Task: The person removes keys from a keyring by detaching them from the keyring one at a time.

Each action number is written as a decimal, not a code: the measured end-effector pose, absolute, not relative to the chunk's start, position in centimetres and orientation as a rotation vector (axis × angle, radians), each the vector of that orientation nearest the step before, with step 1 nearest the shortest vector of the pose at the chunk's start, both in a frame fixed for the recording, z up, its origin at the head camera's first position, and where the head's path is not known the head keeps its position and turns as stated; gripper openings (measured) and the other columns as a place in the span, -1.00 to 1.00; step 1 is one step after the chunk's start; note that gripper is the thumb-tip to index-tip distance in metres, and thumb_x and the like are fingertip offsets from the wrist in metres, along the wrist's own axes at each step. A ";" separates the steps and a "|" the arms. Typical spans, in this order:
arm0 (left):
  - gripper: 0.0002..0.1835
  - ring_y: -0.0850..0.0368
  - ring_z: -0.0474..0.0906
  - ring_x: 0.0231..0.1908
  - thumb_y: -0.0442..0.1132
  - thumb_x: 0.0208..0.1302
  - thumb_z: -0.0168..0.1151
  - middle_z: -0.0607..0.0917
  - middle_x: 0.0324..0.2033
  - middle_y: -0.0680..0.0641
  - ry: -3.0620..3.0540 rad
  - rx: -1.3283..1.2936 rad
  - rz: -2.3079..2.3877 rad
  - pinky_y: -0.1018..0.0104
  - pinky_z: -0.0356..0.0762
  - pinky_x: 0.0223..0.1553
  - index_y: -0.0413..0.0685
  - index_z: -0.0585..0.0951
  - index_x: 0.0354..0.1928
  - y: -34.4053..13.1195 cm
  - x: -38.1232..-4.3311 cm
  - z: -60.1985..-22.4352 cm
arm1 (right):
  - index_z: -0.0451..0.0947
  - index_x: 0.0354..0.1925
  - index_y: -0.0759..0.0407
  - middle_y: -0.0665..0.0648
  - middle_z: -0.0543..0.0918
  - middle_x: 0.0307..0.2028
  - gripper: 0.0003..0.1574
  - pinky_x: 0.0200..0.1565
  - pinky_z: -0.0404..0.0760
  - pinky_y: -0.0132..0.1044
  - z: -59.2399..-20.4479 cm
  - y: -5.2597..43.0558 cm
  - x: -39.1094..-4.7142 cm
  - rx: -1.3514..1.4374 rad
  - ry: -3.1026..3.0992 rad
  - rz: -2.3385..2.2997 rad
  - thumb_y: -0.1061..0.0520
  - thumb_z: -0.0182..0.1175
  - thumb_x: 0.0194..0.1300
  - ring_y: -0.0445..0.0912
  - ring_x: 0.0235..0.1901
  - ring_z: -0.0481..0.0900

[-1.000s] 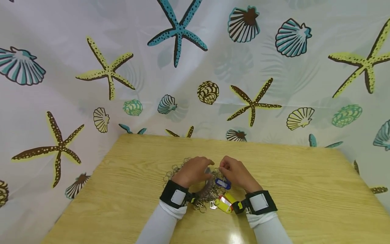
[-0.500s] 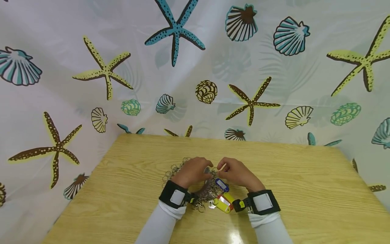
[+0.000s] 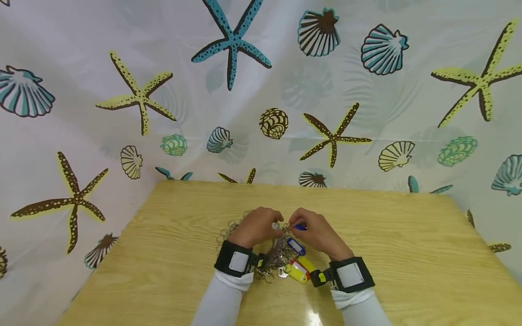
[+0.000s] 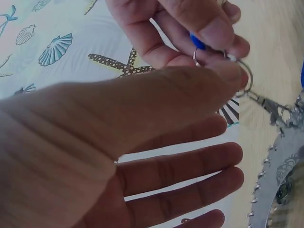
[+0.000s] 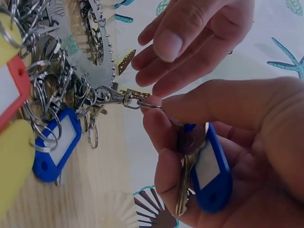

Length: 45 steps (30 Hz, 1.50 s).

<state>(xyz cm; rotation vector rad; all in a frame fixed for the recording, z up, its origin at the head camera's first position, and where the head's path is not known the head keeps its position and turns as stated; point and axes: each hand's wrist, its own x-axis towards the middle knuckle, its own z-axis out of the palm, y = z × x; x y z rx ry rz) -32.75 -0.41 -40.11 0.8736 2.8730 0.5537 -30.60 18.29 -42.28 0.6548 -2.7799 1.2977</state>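
Metal ring pinched by the right hand, likely to steady it at the clasp; key and blue tag tucked inside that hand, perhaps kept clear; left hand loose-fingered just beside; toothed hoop beyond

The left hand and right hand are seen small and low in the head view, aimed forward and down from above across a wooden table toward a printed cloth. From each wrist, the wearer's own hand is framed close up and the scene is turned sideways, the table falling at right in the left view, at left in the right. A metal clasp and toothed metal band are shared by both wrist views.
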 end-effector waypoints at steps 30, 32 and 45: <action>-0.75 0.20 0.59 -0.41 -0.10 0.17 0.36 0.74 -0.35 -0.01 2.946 0.954 0.602 0.34 0.56 -0.40 -0.05 0.75 -0.15 1.3 -33.4 -41.8 | 0.60 -0.16 0.25 0.15 0.69 -0.24 -0.79 -0.21 0.68 -0.09 -42.8 17.8 -30.3 0.442 -2.701 1.271 0.33 0.29 0.19 0.01 -0.27 0.69; -0.75 0.23 0.59 -0.42 -0.08 0.15 0.38 0.75 -0.35 0.00 2.931 0.952 0.621 0.36 0.57 -0.41 -0.05 0.76 -0.18 1.3 -33.4 -41.8 | 0.62 -0.18 0.23 0.13 0.70 -0.26 -0.81 -0.21 0.68 -0.09 -42.9 17.7 -30.3 0.433 -2.686 1.269 0.32 0.30 0.19 0.00 -0.28 0.69; -0.85 0.29 0.42 -0.68 -0.13 0.16 0.34 0.57 -0.69 0.13 2.966 0.933 0.588 0.44 0.31 -0.62 0.01 0.69 -0.49 1.3 -33.6 -42.1 | 0.65 -0.18 0.21 0.12 0.72 -0.22 -0.83 -0.18 0.68 -0.09 -42.7 17.0 -30.2 0.390 -2.655 1.341 0.26 0.31 0.21 0.02 -0.23 0.71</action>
